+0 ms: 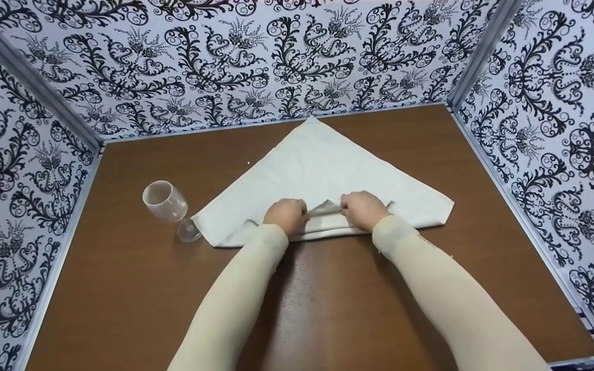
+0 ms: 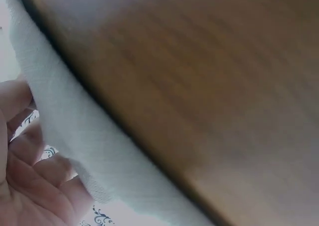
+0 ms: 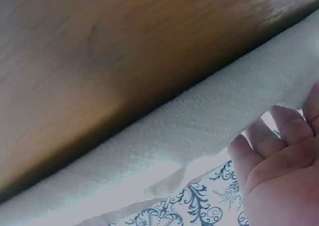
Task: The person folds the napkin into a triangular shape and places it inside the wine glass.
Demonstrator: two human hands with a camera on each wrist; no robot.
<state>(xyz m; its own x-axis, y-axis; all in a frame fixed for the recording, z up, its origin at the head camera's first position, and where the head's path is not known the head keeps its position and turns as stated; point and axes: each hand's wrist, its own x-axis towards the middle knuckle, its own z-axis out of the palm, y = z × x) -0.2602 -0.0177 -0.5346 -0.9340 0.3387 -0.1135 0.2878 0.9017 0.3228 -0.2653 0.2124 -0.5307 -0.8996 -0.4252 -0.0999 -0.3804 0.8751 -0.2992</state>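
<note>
**Napkin folded to a triangle, near edge being rolled**

Two sleeved forearms are seen nearest, reaching over the brown table. The white napkin is laid mid-table as a triangle, apex pointing away. Its near edge is pinched by the left hand and right hand; only a narrow band seems turned. A clear glass lies beside it. Wrist views are blurred; fingertips are hidden.

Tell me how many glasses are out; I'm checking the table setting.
1. A clear glass lies on its side on the table, just left of the napkin; none other shows.
</note>
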